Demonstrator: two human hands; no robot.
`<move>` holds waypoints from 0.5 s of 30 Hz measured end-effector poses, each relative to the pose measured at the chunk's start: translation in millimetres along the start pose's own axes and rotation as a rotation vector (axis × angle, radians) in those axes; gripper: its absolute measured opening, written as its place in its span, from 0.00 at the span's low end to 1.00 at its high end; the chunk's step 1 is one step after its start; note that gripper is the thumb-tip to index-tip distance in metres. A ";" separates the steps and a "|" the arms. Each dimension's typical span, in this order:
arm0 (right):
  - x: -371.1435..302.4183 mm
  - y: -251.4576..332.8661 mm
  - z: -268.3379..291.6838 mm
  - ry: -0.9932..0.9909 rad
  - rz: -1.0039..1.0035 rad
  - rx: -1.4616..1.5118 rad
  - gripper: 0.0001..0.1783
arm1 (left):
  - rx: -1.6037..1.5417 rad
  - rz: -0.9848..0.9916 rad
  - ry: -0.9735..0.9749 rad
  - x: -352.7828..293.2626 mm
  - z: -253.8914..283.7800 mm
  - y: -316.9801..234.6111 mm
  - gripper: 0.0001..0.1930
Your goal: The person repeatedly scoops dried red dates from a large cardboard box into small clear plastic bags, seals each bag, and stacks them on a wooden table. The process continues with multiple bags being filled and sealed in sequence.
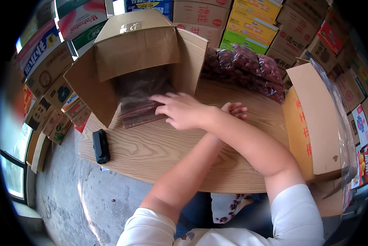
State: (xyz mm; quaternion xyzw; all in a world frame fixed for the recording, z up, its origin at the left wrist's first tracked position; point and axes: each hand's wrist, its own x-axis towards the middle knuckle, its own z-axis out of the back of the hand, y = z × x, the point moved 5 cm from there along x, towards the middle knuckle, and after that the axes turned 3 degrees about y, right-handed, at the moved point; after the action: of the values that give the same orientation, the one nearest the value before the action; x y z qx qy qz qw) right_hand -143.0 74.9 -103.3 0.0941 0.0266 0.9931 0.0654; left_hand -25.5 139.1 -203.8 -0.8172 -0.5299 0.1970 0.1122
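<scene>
My forearms cross over the wooden table [184, 151], the right one on top. My right hand [182, 110] reaches left with its fingers spread, slightly blurred, over the front edge of a stack of clear plastic zip bags [141, 117]. The stack sticks out from a cardboard box [137, 51] whose flaps stand open towards me. It cannot be told whether the fingertips touch the bags. Beyond my right forearm, my left hand [236, 110] shows only in part. Its fingers are loosely bent and apart, with nothing visible in them.
Filled bags of dark red dates [253, 67] are piled at the table's back. An open carton [315, 123] with a plastic liner stands at the right. A black oblong object [101, 146] lies by the left edge. Stacked cartons [202, 14] line the walls.
</scene>
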 end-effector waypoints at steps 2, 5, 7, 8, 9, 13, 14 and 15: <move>12.8 0.3 -17.3 0.068 -0.024 0.059 0.14 | -0.008 0.037 -0.069 -6.3 -0.1 -5.6 0.17; 20.9 -3.1 -31.0 0.111 -0.077 0.078 0.14 | 0.060 0.014 -0.106 -15.4 -6.9 -5.8 0.17; 18.1 -6.1 -20.2 -0.001 -0.077 0.050 0.14 | 0.093 0.020 -0.099 -14.8 -4.5 -6.4 0.17; 13.9 -8.3 -14.2 -0.058 -0.080 0.034 0.14 | 0.111 0.026 -0.094 -13.3 -4.5 -5.5 0.17; 5.3 -6.4 5.1 -0.173 -0.052 0.088 0.12 | 0.108 0.029 -0.055 -9.4 -5.9 -4.7 0.17; -51.1 -1.0 75.2 -0.575 -0.095 0.340 0.08 | 0.077 -0.217 0.207 -3.8 12.5 -5.3 0.16; -70.1 -8.0 83.3 -0.664 -0.164 0.397 0.09 | 0.138 -0.361 0.265 -4.5 8.5 -6.8 0.16; -95.6 -15.1 96.1 -0.791 -0.222 0.448 0.09 | 0.188 -0.496 0.334 -12.3 -14.0 -7.2 0.16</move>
State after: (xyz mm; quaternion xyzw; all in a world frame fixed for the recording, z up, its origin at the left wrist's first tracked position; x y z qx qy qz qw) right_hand -29.7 80.9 -27.5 0.4741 0.2235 0.8375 0.1544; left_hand -29.7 131.2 -186.0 -0.6701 -0.6668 0.0748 0.3173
